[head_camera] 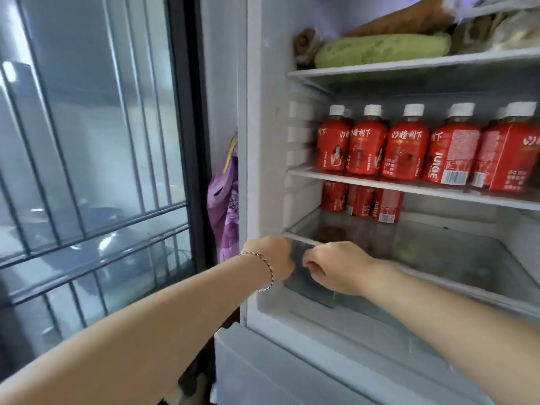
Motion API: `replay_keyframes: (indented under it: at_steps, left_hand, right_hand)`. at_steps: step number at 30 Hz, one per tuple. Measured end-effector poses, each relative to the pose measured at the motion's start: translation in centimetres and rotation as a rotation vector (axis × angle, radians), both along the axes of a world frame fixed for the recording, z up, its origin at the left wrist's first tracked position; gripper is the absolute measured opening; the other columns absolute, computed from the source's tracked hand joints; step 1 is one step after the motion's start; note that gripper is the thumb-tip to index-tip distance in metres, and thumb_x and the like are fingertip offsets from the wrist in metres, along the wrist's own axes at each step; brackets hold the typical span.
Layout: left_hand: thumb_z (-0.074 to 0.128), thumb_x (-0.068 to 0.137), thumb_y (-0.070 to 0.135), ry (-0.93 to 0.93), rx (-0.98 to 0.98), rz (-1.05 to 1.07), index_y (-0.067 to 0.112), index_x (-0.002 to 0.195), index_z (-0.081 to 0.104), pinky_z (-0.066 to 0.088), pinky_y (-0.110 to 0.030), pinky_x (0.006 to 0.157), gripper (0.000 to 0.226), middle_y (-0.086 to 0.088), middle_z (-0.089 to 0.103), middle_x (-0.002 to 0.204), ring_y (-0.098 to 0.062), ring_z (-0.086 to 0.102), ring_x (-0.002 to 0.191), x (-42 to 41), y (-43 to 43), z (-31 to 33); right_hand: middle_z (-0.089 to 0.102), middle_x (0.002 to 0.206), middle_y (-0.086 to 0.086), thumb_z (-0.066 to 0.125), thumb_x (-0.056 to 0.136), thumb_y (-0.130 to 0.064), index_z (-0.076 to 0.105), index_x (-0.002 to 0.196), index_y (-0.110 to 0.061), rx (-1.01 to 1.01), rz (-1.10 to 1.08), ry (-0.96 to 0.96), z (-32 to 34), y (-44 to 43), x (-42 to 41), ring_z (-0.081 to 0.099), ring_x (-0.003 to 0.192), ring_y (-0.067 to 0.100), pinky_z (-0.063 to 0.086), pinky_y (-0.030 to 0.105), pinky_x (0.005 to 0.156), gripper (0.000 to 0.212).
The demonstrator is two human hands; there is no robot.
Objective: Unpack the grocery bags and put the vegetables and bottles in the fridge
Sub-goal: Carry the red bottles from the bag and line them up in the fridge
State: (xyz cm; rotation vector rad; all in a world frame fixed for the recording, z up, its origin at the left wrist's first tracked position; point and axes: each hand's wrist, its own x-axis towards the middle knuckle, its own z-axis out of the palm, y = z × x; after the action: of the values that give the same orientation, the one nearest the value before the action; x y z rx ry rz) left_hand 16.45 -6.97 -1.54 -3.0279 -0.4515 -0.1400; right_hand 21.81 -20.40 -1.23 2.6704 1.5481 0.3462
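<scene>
The fridge point(263, 141) stands open. Both my hands are at the front of the clear crisper drawer point(311, 290), under the lowest glass shelf point(438, 252). My left hand point(273, 257), with a bracelet at the wrist, is curled at the drawer's left end. My right hand point(336, 267) hooks its fingers over the drawer's top edge. Several red juice bottles point(406, 147) with white caps stand in a row on the middle shelf. Three more red bottles point(362, 201) stand on the shelf below. A green vegetable point(380, 51) and an orange one point(409, 20) lie on the top shelf.
A purple flowered bag point(226, 206) hangs on the fridge's left side. Further left is a barred glass door point(87, 141). Wrapped food point(502, 27) lies at the top shelf's right end. The lower compartment's white front point(292, 369) is below my arms.
</scene>
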Motion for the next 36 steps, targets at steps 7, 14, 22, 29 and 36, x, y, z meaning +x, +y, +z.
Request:
replay_keyframes:
  at_steps: [7, 14, 22, 29, 36]
  left_hand:
    - [0.042, 0.094, 0.029, 0.086, -0.184, 0.484, 0.01, 0.111, 0.061, 0.047, -0.032, 0.086, 0.032, -0.008, 0.062, 0.115, -0.026, 0.059, 0.107, -20.2, 5.5, -3.7]
    - [0.046, 0.09, 0.03, -0.027, -0.33, 1.022, 0.011, 0.107, 0.063, 0.046, -0.03, 0.083, 0.03, -0.01, 0.064, 0.115, -0.029, 0.06, 0.105, -49.8, 4.8, -8.4]
    - [0.043, 0.091, 0.03, -0.101, -0.392, 1.639, 0.016, 0.111, 0.059, 0.044, -0.031, 0.089, 0.029, -0.006, 0.06, 0.123, -0.027, 0.056, 0.113, -86.1, -8.6, -12.3]
    - [0.043, 0.09, 0.028, -0.197, -0.435, 2.077, 0.019, 0.101, 0.06, 0.044, -0.029, 0.082, 0.023, -0.004, 0.063, 0.112, -0.026, 0.059, 0.102, -109.9, -26.9, -12.8]
    - [0.041, 0.086, 0.019, -0.351, -0.448, 2.462, 0.018, 0.1, 0.064, 0.046, -0.03, 0.082, 0.027, -0.007, 0.065, 0.11, -0.03, 0.061, 0.1, -123.6, -41.2, -15.0]
  right_hand:
    - [0.063, 0.111, 0.007, 0.041, 0.092, -0.02, 0.063, 0.106, -0.015, -0.255, 0.304, 0.117, -2.7, 8.9, -15.1, 0.059, 0.1, 0.029, 0.048, 0.035, 0.079, 0.026]
    - [0.063, 0.118, 0.011, 0.042, 0.094, -0.022, 0.064, 0.113, -0.012, -0.308, 0.809, 0.106, -4.8, 14.2, -40.5, 0.058, 0.108, 0.03, 0.047, 0.034, 0.086, 0.03]
    - [0.064, 0.116, 0.008, 0.042, 0.093, -0.021, 0.063, 0.114, -0.016, -0.354, 1.32, 0.109, -8.3, 9.7, -75.5, 0.06, 0.105, 0.03, 0.049, 0.032, 0.086, 0.03]
    - [0.061, 0.109, 0.013, 0.041, 0.096, -0.02, 0.061, 0.112, -0.008, -0.495, 1.684, 0.113, -10.0, -1.5, -102.4, 0.058, 0.105, 0.031, 0.04, 0.029, 0.077, 0.027]
    - [0.061, 0.096, 0.007, 0.042, 0.092, -0.016, 0.063, 0.102, -0.011, -0.562, 1.987, 0.061, -11.8, -11.7, -121.1, 0.059, 0.089, 0.027, 0.042, 0.03, 0.068, 0.024]
